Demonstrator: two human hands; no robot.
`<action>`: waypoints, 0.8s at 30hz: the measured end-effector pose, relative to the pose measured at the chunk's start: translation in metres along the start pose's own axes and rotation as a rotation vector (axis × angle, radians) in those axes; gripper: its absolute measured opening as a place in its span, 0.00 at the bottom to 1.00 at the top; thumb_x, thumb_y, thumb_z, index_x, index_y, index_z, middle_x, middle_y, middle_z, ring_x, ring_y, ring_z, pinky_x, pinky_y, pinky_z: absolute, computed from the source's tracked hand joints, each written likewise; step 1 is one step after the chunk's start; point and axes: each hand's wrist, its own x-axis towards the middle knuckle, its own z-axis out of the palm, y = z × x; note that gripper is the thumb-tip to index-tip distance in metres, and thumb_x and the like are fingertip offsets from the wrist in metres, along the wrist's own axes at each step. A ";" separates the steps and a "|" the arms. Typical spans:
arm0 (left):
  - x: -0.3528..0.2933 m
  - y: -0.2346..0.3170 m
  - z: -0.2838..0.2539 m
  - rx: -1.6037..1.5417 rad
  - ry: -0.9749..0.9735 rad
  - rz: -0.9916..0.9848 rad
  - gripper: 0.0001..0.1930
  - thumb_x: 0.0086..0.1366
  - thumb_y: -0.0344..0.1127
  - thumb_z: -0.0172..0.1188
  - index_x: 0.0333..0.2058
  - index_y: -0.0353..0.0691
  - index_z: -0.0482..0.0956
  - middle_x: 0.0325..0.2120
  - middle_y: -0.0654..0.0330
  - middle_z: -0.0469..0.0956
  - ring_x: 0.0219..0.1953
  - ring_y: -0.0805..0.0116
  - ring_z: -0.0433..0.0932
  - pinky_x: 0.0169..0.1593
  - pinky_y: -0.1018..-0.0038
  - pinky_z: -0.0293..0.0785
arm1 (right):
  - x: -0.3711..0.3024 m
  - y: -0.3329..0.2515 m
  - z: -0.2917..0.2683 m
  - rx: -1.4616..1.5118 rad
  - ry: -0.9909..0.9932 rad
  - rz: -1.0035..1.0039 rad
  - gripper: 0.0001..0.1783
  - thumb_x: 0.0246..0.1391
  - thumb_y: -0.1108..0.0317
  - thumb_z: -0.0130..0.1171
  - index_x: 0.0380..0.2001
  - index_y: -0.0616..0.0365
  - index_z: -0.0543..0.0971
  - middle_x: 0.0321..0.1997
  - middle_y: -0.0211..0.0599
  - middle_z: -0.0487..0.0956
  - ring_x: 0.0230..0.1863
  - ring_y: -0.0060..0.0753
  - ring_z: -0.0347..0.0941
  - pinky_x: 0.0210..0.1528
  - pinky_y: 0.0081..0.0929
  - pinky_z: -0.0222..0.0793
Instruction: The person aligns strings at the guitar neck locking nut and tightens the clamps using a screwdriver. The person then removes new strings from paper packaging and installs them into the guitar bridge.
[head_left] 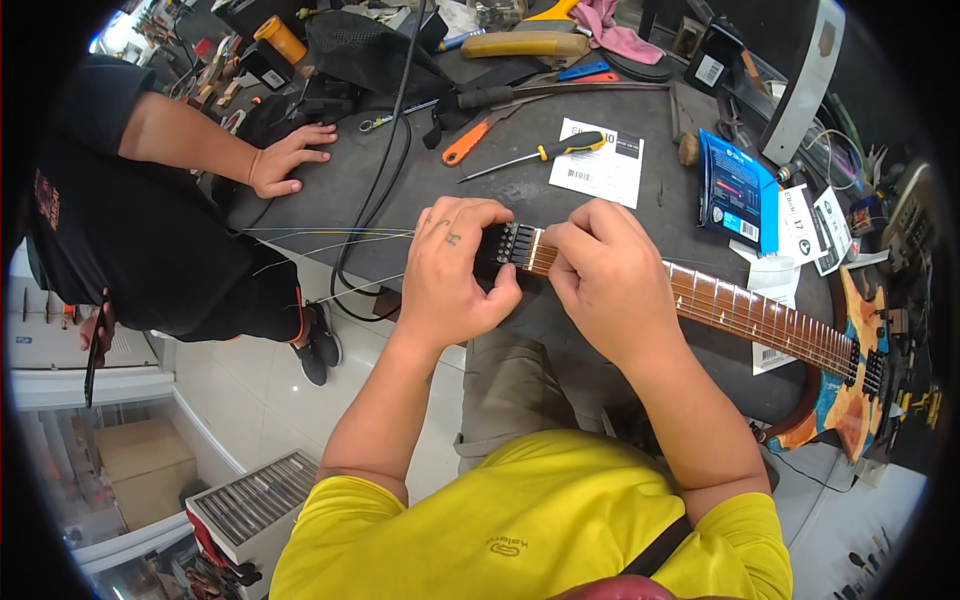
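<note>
An electric guitar point(735, 305) lies across the bench edge, its blue-and-wood body point(850, 400) at the right and its neck running left. My left hand point(448, 265) wraps around the headstock point(512, 243), thumb on the near side and fingers over the far side. Just past the nut, my right hand point(615, 280) is closed over the strings and neck with bent fingers; its fingertips are hidden, so what they pinch cannot be seen. Loose string ends point(330, 232) trail out to the left from the headstock.
A screwdriver point(535, 155) lies on a white paper packet point(600, 180); an orange-handled tool point(480, 135) is nearby. A blue string pack point(735, 190) and more packets point(800, 225) sit right. A black cable point(385, 170) crosses the bench. A co-worker's hand point(285, 162) rests at the left.
</note>
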 end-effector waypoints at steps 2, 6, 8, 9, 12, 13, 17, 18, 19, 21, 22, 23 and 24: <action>0.000 0.001 0.000 0.002 -0.001 -0.004 0.27 0.44 0.26 0.66 0.48 0.37 0.79 0.45 0.53 0.84 0.47 0.49 0.80 0.56 0.59 0.74 | -0.001 0.000 -0.001 -0.001 0.001 -0.012 0.09 0.48 0.77 0.70 0.34 0.59 0.82 0.38 0.40 0.77 0.44 0.47 0.79 0.46 0.44 0.78; 0.000 0.001 0.000 -0.001 0.002 -0.009 0.27 0.44 0.26 0.67 0.48 0.37 0.79 0.45 0.53 0.84 0.47 0.49 0.80 0.56 0.59 0.74 | -0.002 0.001 0.000 -0.013 0.019 0.006 0.09 0.48 0.77 0.70 0.34 0.59 0.83 0.37 0.40 0.77 0.43 0.48 0.78 0.46 0.44 0.78; 0.001 0.002 -0.001 -0.001 0.000 -0.009 0.27 0.44 0.26 0.67 0.48 0.37 0.79 0.45 0.53 0.84 0.47 0.49 0.80 0.55 0.59 0.74 | -0.003 0.002 0.001 -0.017 0.026 0.011 0.09 0.48 0.76 0.70 0.34 0.59 0.83 0.37 0.40 0.77 0.43 0.48 0.78 0.46 0.44 0.77; 0.001 0.002 -0.001 -0.001 -0.001 -0.008 0.27 0.44 0.26 0.67 0.48 0.37 0.79 0.45 0.53 0.84 0.47 0.49 0.80 0.55 0.59 0.74 | -0.003 0.002 0.001 -0.019 0.024 0.012 0.09 0.47 0.76 0.71 0.34 0.59 0.83 0.37 0.40 0.77 0.43 0.47 0.78 0.46 0.44 0.77; 0.000 0.000 0.000 -0.008 0.010 0.004 0.27 0.44 0.27 0.67 0.48 0.38 0.79 0.45 0.53 0.84 0.47 0.49 0.80 0.55 0.59 0.74 | -0.003 0.000 0.000 -0.028 0.017 0.010 0.09 0.47 0.76 0.71 0.34 0.59 0.83 0.37 0.39 0.77 0.43 0.47 0.78 0.46 0.44 0.77; 0.000 -0.001 0.000 -0.009 0.011 0.003 0.27 0.44 0.27 0.67 0.48 0.38 0.79 0.45 0.53 0.84 0.47 0.49 0.80 0.55 0.59 0.74 | -0.003 0.000 0.000 -0.036 0.017 0.006 0.09 0.47 0.76 0.71 0.34 0.59 0.83 0.37 0.39 0.77 0.43 0.47 0.78 0.46 0.44 0.77; 0.000 -0.002 0.000 -0.013 0.007 0.009 0.28 0.44 0.27 0.67 0.49 0.38 0.79 0.44 0.53 0.84 0.47 0.49 0.80 0.55 0.59 0.74 | -0.003 0.001 0.002 -0.024 -0.003 0.019 0.10 0.48 0.76 0.71 0.35 0.58 0.84 0.38 0.39 0.77 0.43 0.47 0.78 0.47 0.43 0.77; 0.000 -0.002 0.001 -0.017 0.010 0.010 0.28 0.44 0.27 0.67 0.49 0.38 0.79 0.44 0.54 0.84 0.47 0.49 0.80 0.54 0.60 0.74 | -0.003 0.001 0.003 -0.018 -0.006 0.019 0.10 0.48 0.76 0.71 0.35 0.58 0.84 0.38 0.39 0.77 0.43 0.47 0.78 0.47 0.43 0.77; 0.000 -0.002 0.000 -0.019 0.011 0.009 0.28 0.44 0.27 0.67 0.49 0.38 0.79 0.44 0.54 0.84 0.47 0.49 0.80 0.54 0.60 0.74 | -0.003 0.001 0.002 -0.012 -0.009 0.019 0.10 0.48 0.76 0.71 0.36 0.58 0.84 0.38 0.39 0.77 0.43 0.47 0.78 0.47 0.43 0.78; 0.000 0.000 -0.001 -0.002 0.009 0.007 0.28 0.43 0.27 0.67 0.49 0.38 0.79 0.44 0.54 0.84 0.46 0.49 0.80 0.54 0.60 0.74 | -0.003 0.000 0.001 -0.015 -0.009 0.016 0.10 0.48 0.76 0.71 0.36 0.58 0.84 0.38 0.38 0.77 0.43 0.47 0.78 0.47 0.43 0.78; 0.000 0.000 -0.001 -0.003 0.009 0.006 0.28 0.43 0.27 0.67 0.49 0.38 0.79 0.44 0.54 0.84 0.46 0.49 0.80 0.54 0.60 0.74 | -0.003 0.001 0.001 -0.017 -0.009 0.013 0.10 0.48 0.76 0.71 0.36 0.58 0.84 0.38 0.38 0.77 0.43 0.47 0.78 0.47 0.43 0.78; 0.000 -0.001 0.000 -0.010 0.012 0.005 0.28 0.43 0.27 0.67 0.49 0.38 0.79 0.44 0.54 0.84 0.46 0.50 0.80 0.54 0.59 0.74 | -0.002 0.001 0.002 -0.017 -0.010 0.013 0.10 0.48 0.76 0.71 0.36 0.58 0.84 0.38 0.38 0.77 0.43 0.47 0.78 0.47 0.43 0.78; 0.000 -0.001 0.000 -0.015 0.016 0.005 0.28 0.44 0.27 0.67 0.49 0.38 0.79 0.44 0.54 0.84 0.46 0.50 0.80 0.54 0.59 0.74 | -0.002 0.001 0.002 -0.015 -0.008 0.015 0.10 0.48 0.76 0.71 0.36 0.58 0.84 0.38 0.38 0.77 0.43 0.47 0.79 0.47 0.43 0.78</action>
